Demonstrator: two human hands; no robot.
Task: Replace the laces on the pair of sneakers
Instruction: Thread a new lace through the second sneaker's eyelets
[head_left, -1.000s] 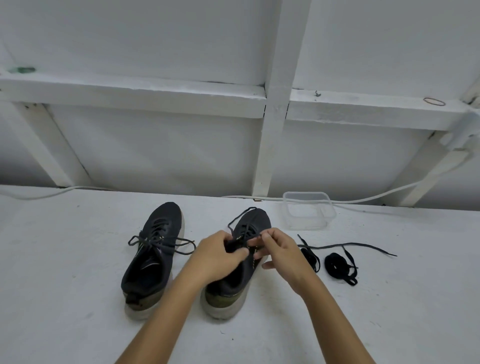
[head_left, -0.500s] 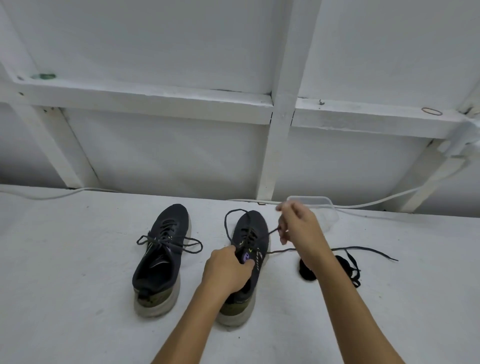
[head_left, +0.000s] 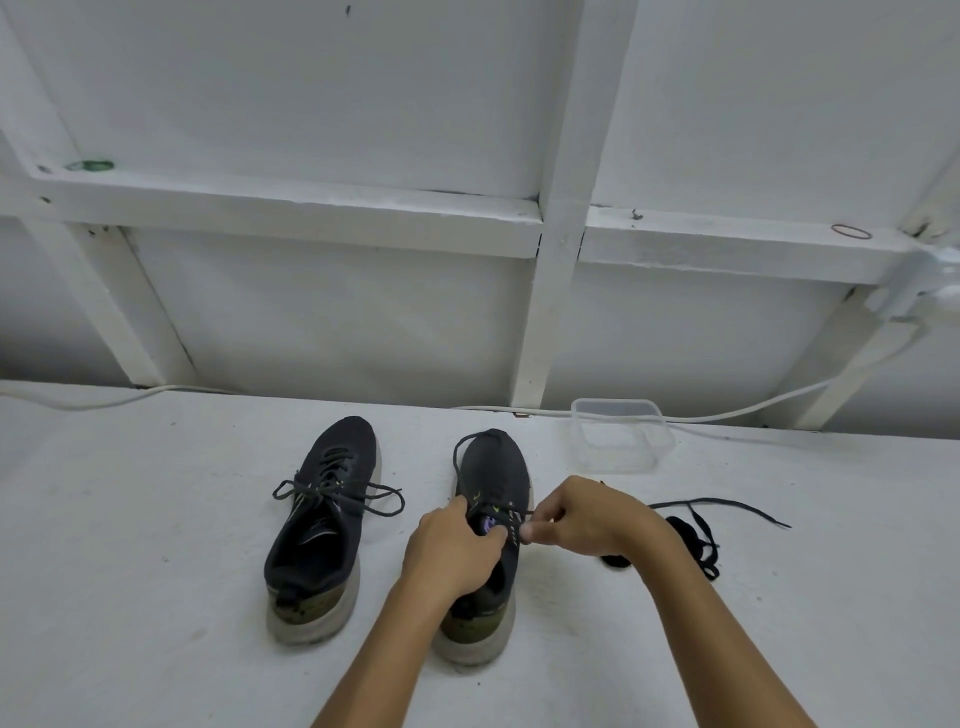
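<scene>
the right sneaker (head_left: 493, 478) stands on the white surface (head_left: 156, 597) under both hands, its dark lace (head_left: 460, 457) looping over the toe; the left hand (head_left: 452, 551) is curled on its tongue and collar, while the right hand (head_left: 587, 517) pinches the lace at the eyelets. to the left of the left hand stands the other sneaker (head_left: 322, 525), with its lace tied. just beyond the right hand lie loose black laces (head_left: 696, 535), and farther behind it is a clear plastic container (head_left: 621, 441).
</scene>
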